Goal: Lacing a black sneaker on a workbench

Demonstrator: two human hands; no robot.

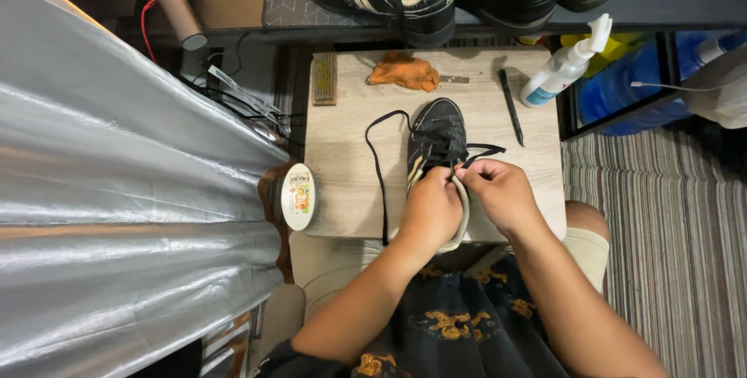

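Cloth [405,72], pen [510,105], spray bottle [566,66] — beyond the laced shoe [437,135].

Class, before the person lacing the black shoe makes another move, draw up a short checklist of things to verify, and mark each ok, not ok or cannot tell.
1. Shoe rests flat on the small table: ok.
2. Left hand on the shoe's heel end: ok.
3. Right hand pinching the lace: ok.
4. Loose lace end free of knots: cannot tell.
5. Black pen and spray bottle apart from the shoe: ok.
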